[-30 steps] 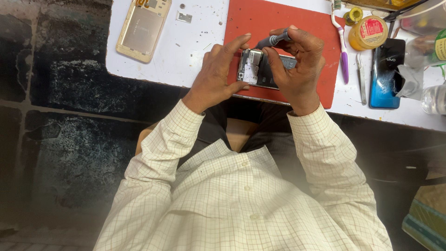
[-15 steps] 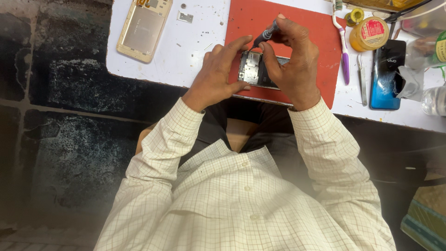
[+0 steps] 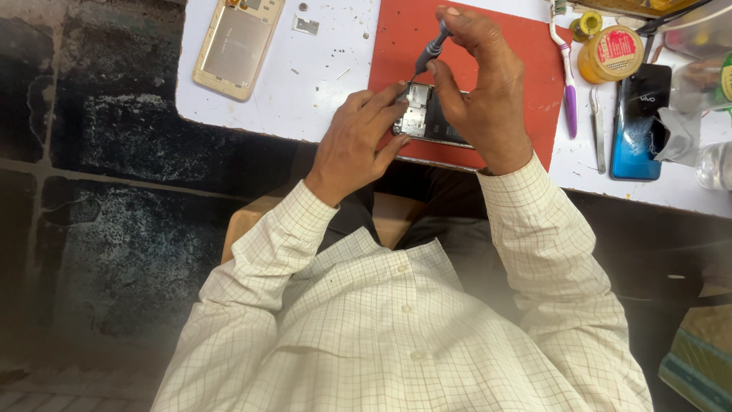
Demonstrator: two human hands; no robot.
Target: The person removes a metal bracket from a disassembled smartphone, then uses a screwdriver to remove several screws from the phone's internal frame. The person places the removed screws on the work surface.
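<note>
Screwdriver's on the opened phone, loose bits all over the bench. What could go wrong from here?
1. The right hand holds the screwdriver tilted over the opened phone; a slip could gouge its exposed board.
2. The phone sits at the red mat's near edge, steadied only by the left hand; it could slide off.
3. Small loose parts on the white table could scatter or get lost.

An opened phone [image 3: 427, 116] (its circuitry showing) is lying on the red mat [image 3: 503, 53], a dark screwdriver [image 3: 428, 55] tilting above it.
</note>
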